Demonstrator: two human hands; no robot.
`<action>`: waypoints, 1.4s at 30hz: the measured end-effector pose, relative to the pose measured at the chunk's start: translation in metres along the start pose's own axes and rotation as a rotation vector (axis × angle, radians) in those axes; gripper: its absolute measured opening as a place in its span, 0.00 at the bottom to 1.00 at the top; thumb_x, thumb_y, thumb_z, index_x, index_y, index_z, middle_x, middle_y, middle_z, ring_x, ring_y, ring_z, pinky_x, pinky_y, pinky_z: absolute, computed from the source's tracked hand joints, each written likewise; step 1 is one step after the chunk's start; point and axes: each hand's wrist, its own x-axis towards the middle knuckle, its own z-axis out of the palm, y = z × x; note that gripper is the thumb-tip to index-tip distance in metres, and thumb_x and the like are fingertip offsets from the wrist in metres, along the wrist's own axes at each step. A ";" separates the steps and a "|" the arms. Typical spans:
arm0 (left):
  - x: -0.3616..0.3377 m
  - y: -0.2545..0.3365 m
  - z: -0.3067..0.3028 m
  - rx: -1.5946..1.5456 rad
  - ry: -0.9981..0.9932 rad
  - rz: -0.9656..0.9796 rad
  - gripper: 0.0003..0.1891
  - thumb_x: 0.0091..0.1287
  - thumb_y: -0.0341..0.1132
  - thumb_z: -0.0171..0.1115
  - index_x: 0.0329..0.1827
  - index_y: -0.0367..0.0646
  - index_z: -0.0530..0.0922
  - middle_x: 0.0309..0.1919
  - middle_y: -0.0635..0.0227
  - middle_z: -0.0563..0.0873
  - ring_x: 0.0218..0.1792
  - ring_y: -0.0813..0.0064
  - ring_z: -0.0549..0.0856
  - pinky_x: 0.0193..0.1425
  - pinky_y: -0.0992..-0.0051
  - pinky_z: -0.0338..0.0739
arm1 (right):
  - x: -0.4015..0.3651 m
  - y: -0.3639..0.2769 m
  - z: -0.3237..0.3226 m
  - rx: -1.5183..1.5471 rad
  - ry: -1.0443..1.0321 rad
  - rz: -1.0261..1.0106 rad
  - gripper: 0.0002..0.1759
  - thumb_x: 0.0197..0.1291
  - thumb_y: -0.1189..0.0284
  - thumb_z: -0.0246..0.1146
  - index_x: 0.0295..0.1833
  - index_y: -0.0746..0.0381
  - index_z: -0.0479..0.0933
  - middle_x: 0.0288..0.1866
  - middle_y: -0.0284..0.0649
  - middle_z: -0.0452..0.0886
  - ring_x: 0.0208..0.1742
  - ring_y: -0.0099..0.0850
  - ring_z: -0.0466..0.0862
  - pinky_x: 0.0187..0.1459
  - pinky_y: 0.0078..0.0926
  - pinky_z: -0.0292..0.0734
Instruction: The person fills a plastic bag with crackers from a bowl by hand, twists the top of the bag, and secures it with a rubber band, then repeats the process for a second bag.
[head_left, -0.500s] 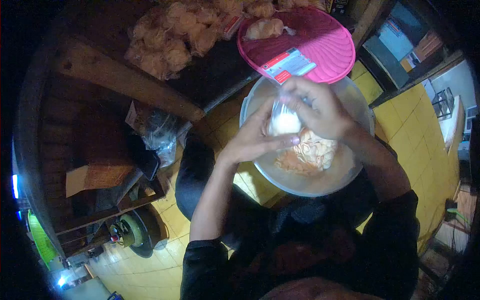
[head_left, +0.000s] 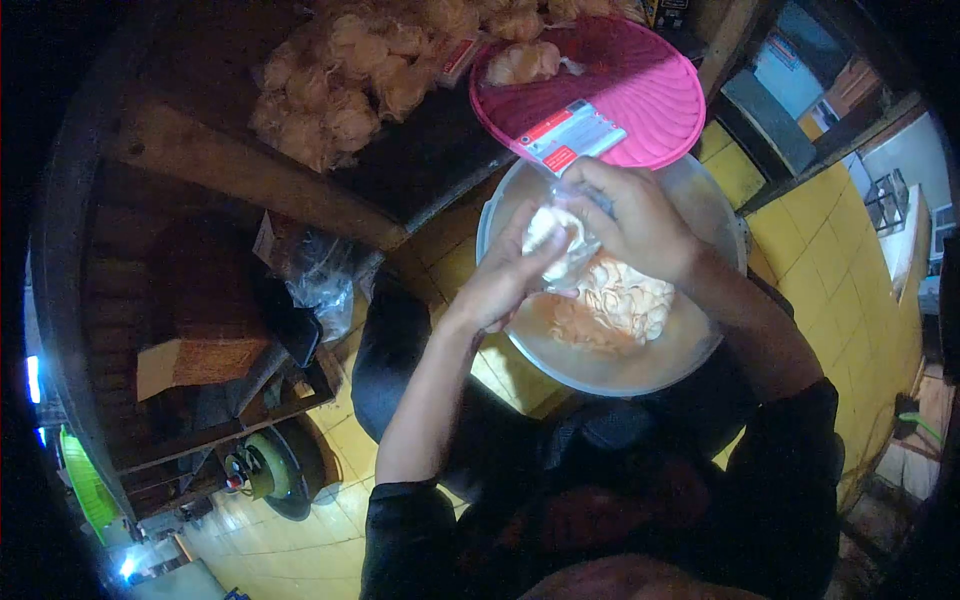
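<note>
A small clear plastic bag point(head_left: 570, 238) with pale, thin cracker-like pieces in it hangs over a large whitish tub point(head_left: 712, 196). Wrapped around the bag's body is my left hand point(head_left: 505, 278), its thumb across the front. My right hand point(head_left: 640, 222) is closed on the bag's upper end, its fingertips partly hidden. Below both hands, more pale and orange-tinted pieces point(head_left: 625, 305) lie in the tub. Just beyond my right hand, a red-and-white labelled packet point(head_left: 575, 137) rests on a pink ribbed lid point(head_left: 655, 105).
Many filled bags point(head_left: 350, 80) are heaped on the dark wooden surface at the back left. One filled bag point(head_left: 525, 63) lies on the pink lid. A cardboard box point(head_left: 200, 362) and crumpled clear plastic point(head_left: 325, 285) are at left. Yellow tiles point(head_left: 810, 260) cover the floor.
My left thumb has moved up across the front of the bag, and the bag now looks more crumpled and tilted. My right hand stays at its upper end.
</note>
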 end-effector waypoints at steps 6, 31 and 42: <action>0.002 -0.008 0.002 0.211 -0.106 -0.001 0.40 0.63 0.24 0.66 0.75 0.45 0.53 0.63 0.63 0.73 0.59 0.67 0.79 0.58 0.61 0.82 | 0.006 0.000 -0.013 0.074 0.087 0.051 0.10 0.64 0.70 0.63 0.44 0.66 0.79 0.33 0.46 0.84 0.33 0.30 0.85 0.36 0.29 0.77; 0.010 -0.015 -0.003 0.537 0.048 0.297 0.20 0.71 0.46 0.61 0.52 0.37 0.81 0.38 0.69 0.86 0.40 0.82 0.81 0.48 0.78 0.75 | 0.006 0.005 -0.010 0.360 -0.009 0.218 0.09 0.65 0.71 0.62 0.42 0.68 0.79 0.34 0.35 0.83 0.41 0.20 0.80 0.44 0.23 0.75; 0.008 -0.022 -0.004 0.193 -0.136 0.064 0.17 0.69 0.36 0.58 0.57 0.35 0.77 0.51 0.60 0.82 0.44 0.76 0.84 0.53 0.76 0.78 | 0.002 -0.012 0.000 0.466 -0.091 0.260 0.08 0.63 0.74 0.65 0.43 0.69 0.81 0.36 0.36 0.84 0.39 0.19 0.80 0.42 0.21 0.77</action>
